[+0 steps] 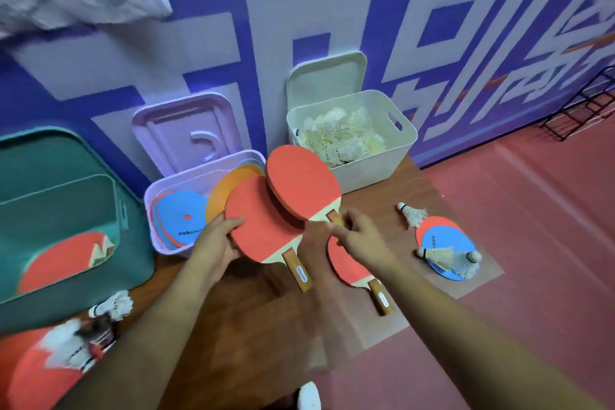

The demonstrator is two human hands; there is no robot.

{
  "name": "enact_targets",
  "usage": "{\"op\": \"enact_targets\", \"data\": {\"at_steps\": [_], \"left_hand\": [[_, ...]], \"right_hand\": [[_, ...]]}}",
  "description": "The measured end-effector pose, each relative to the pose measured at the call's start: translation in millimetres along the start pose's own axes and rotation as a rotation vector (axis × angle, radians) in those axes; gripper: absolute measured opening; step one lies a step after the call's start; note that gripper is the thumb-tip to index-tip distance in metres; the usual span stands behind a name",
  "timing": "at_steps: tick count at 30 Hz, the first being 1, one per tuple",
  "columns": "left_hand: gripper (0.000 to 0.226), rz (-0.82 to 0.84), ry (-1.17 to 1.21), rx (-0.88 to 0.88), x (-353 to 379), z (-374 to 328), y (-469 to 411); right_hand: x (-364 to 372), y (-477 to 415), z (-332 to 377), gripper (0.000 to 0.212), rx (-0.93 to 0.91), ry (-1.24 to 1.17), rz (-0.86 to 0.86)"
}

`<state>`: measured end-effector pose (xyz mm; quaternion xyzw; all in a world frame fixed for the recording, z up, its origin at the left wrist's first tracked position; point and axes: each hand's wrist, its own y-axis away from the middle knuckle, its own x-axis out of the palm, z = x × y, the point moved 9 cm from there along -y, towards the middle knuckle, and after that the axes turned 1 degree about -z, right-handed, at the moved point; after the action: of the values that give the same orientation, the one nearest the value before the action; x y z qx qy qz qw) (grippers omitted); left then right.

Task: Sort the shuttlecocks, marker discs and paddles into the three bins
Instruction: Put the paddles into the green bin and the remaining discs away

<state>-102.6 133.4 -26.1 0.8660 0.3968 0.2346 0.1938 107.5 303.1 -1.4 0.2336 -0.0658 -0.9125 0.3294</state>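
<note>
— Grips?
— My left grip (216, 243) clamps the blade edge of the lower paddle (263, 226). My right grip (362, 240) pinches the upper paddle (299, 183) by its handle. The blades overlap, right by the purple bin (179, 178).
— Rest?
— A third paddle (349, 271) lies flat on the surface (382, 196) under my right grip. Loose shuttlecocks (414, 216) by a blue disc (442, 236) further right. White bin (366, 173) full of them.
</note>
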Motion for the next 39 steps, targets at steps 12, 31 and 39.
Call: {"op": "enact_targets", "data": {"at_steps": [12,31,39], "left_hand": [[0.036,-0.299,0.34,0.283,-253,-105,79],[0.018,-0.539,-0.163,0.125,-483,-124,-18],[0.05,-0.505,-1.011,-0.191,-517,-82,-66]], "right_hand": [[254,17,166,0.032,-0.271,0.086,0.409],[502,-41,202,0.037,-0.53,0.757,0.595],[552,-62,142,0.044,-0.408,0.956,0.658]]}}
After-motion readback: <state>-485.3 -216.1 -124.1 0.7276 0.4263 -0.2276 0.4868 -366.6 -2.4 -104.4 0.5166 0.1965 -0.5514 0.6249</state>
